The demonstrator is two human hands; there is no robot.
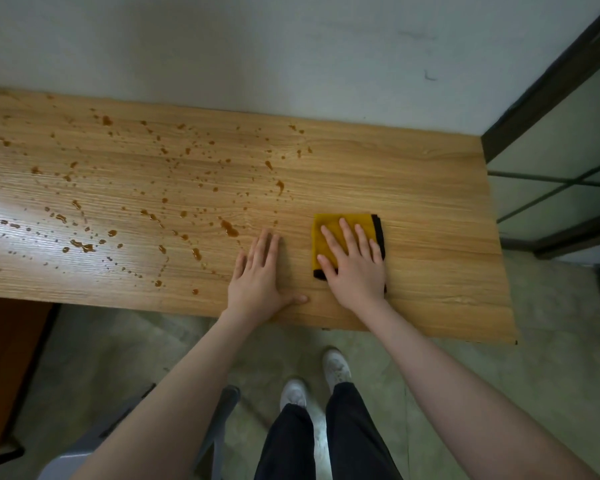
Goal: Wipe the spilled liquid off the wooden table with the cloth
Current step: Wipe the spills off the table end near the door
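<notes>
- The cloth (329, 233) is yellow with a black border, folded into a small square. It lies flat on the right part of the wooden bench (430, 209), close to the front edge.
- The right hand (355, 268) rests palm down on top of the cloth and covers most of it. Its fingers (345, 233) are stretched out and a little spread, pressing flat; they do not pinch the fabric.
- The left hand (257, 282) lies flat on the bare wood just beside the cloth, on its left, not touching it. Its four fingers are held together and the thumb points away to the right.
- The spilled liquid (229, 228) is brown and is scattered in many drops and small puddles over the middle and left part of the bench. The nearest puddle is just beyond the left hand's fingertips.
- The wood around the cloth and to its right looks dry.
- The bench stands against a pale wall (291, 46), with a dark-framed glass panel (551, 150) at the right.
- Below, two white shoes (336, 367) and dark trousers stand on the floor.
</notes>
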